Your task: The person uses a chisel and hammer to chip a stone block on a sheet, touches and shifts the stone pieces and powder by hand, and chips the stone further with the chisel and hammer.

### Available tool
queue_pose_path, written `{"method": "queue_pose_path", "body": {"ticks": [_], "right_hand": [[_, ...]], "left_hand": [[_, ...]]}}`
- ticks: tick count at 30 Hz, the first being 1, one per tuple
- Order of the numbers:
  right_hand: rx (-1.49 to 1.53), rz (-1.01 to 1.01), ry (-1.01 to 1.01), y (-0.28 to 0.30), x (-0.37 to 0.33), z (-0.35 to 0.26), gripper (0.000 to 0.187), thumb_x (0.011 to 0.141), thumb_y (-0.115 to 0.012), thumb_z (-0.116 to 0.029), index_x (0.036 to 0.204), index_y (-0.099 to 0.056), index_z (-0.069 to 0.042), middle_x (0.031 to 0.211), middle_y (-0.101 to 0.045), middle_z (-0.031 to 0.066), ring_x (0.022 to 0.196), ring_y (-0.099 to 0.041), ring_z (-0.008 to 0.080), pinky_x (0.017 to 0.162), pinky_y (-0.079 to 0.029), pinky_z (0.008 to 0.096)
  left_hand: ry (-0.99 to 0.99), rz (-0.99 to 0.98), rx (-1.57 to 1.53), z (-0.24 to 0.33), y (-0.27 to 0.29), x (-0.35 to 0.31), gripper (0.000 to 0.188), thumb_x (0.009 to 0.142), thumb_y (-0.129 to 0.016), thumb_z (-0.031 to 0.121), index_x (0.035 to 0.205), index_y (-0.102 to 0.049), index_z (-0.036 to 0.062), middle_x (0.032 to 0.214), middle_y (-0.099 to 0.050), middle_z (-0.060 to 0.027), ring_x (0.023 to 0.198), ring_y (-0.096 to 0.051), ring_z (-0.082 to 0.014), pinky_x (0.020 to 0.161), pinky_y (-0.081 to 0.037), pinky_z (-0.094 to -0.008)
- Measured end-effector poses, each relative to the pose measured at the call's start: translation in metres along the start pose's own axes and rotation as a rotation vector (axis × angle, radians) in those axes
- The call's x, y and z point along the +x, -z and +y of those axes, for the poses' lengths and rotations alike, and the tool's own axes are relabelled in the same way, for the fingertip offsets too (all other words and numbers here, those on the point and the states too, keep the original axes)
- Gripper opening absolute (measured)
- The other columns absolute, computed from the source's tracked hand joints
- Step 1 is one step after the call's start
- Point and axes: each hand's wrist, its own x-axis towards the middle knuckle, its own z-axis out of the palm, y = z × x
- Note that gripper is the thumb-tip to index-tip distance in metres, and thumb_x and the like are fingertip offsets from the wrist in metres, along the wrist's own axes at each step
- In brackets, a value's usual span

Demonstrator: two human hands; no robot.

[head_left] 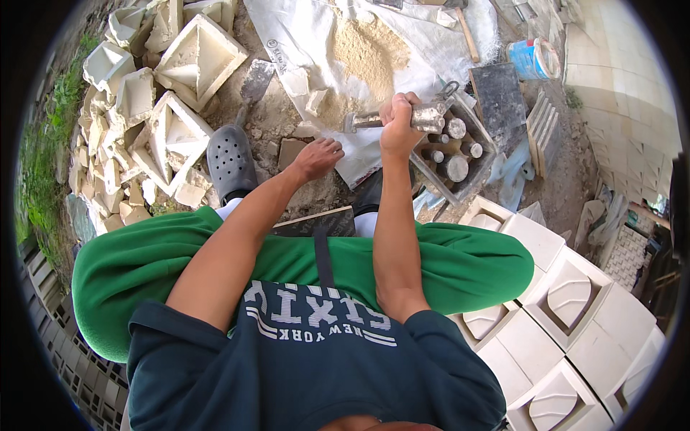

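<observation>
My right hand [400,122] grips a crusty metal tool [430,118], with a thick cylindrical end to the right and a narrower, flat-tipped end to the left. It is held roughly level, over the near edge of a white sheet [295,29] and beside a grey box [471,183]. Several pale-topped cylinders [453,169] stand inside that box. My left hand [320,158] is closed, fingers curled, close to the sheet's edge; what it holds, if anything, is hidden. Sandy powder [366,54] lies heaped on the sheet beyond my hands.
Broken pale blocks [172,140] are piled at the left. Cream molded blocks [568,294] stand in rows at the right. Beyond the box are a dark board [497,93], a slatted wooden piece [543,129], a blue-and-white bucket [532,59] and a wooden handle [467,36].
</observation>
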Motion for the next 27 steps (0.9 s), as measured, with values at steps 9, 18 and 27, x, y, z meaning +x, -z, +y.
{"method": "queue_pose_path", "body": {"ticks": [9, 18, 27], "right_hand": [[0.018, 0.101, 0.004, -0.006, 0.003, -0.031, 0.024, 0.078, -0.047, -0.006, 0.059, -0.032, -0.011, 0.048, -0.029, -0.0038, 0.039, -0.024, 0.007, 0.039, -0.024, 0.0239], [0.077, 0.066, 0.027, -0.002, 0.015, -0.035, 0.024, 0.079, -0.05, -0.006, 0.06, -0.036, -0.008, 0.051, -0.034, -0.0032, 0.043, -0.027, 0.0052, 0.041, -0.022, 0.0229], [-0.025, -0.022, -0.046, 0.001, 0.009, -0.002, 0.016, 0.079, -0.05, -0.007, 0.065, -0.045, -0.004, 0.053, -0.04, -0.0006, 0.045, -0.035, 0.0074, 0.043, -0.028, 0.0237]], "left_hand": [[0.966, -0.055, -0.577, 0.043, -0.017, 0.029, 0.031, 0.08, -0.061, 0.032, 0.088, -0.06, 0.0021, 0.082, -0.064, -0.0175, 0.081, -0.062, -0.0318, 0.069, -0.048, -0.0416], [1.015, -0.159, -0.455, 0.048, -0.02, 0.027, 0.023, 0.083, -0.052, 0.023, 0.093, -0.056, 0.0018, 0.088, -0.063, -0.0216, 0.086, -0.06, -0.0374, 0.077, -0.047, -0.0469], [1.039, -0.11, -0.416, 0.04, -0.011, 0.021, 0.022, 0.081, -0.056, 0.023, 0.09, -0.057, 0.0031, 0.088, -0.063, -0.0192, 0.085, -0.06, -0.0358, 0.075, -0.046, -0.0465]]}}
